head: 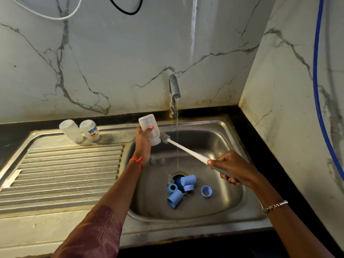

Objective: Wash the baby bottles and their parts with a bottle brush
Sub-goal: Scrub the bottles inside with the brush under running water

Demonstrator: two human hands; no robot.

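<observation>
nearest to me, low in the middle of the frame, the blue parts lie heaped round the drain of the sink [219, 207]: caps [188, 180] on their sides and rings [206, 191] beside them, none in hand yet.

just above them, right of centre, my right hand [232, 169] is wrapped round the grey end of the bottle brush [186, 150], fingers curled under the handle. the handle runs from that hand up and to the left in a long shallow slant across the basin. its bristle head [164, 137] sits just beside the lip of the bottle [147, 121]. it looks to be outside, though i can't tell if any bristles touch.

my left hand [143, 141] grips that clear bottle round its body at the centre of the frame. the base points to the upper left and the open mouth points down and to the right. the bottle leans more steeply than the handle, so the two long axes meet at an angle rather than on one line. as i judge it, i must tip the mouth toward the brush, or raise my right hand, before pushing the head in.

the water stream [176, 118] falls just right of the bristles. farther off, at the upper left, two bottles [71, 131] stand upside down, side by side, on the draining board [65, 174]. farthest is the tap [174, 90] at the wall.
</observation>
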